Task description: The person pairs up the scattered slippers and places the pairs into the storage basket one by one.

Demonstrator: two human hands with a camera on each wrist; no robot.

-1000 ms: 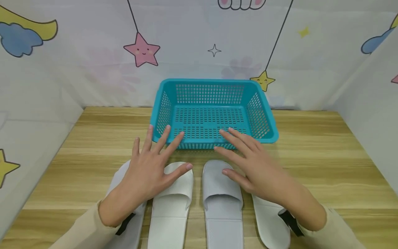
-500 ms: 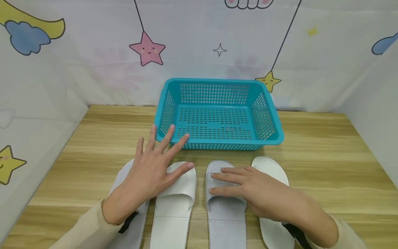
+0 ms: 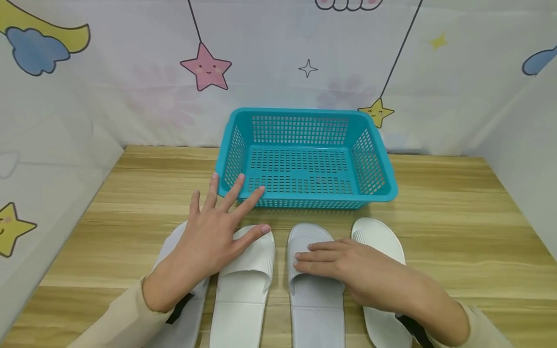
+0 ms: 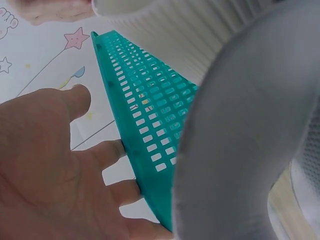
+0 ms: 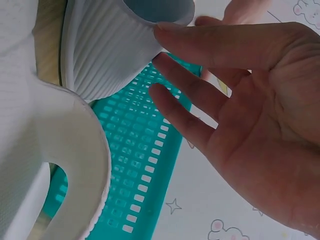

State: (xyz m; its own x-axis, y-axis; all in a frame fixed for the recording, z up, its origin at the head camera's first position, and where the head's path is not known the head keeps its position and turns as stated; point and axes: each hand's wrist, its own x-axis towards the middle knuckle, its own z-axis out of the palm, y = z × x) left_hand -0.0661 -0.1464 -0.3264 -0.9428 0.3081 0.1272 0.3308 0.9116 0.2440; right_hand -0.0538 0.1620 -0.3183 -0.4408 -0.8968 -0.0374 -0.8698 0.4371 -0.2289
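Side by side on the table lie a grey slipper (image 3: 191, 319), a white slipper (image 3: 241, 314), a second grey slipper (image 3: 317, 314) and a second white slipper (image 3: 378, 237). Over the two left slippers my left hand (image 3: 209, 237) is spread, holding nothing. My right hand (image 3: 365, 270) reaches across the right white slipper to the strap of the second grey one. In the right wrist view its thumb meets the edge of that grey strap (image 5: 110, 45), while the fingers are extended and not closed round it. The left wrist view has the left grey slipper's strap (image 4: 240, 115) in front.
A teal plastic basket (image 3: 304, 198) stands behind the slippers, with nothing in it. The wooden table (image 3: 457, 217) extends to both sides. A printed cloth (image 3: 270, 48) forms the back wall, and pale side walls (image 3: 43, 130) flank the table.
My right hand has drawn back from the basket's front rim and come down to the second grey slipper's strap. The left hand stays spread in place. The head view has shifted slightly.
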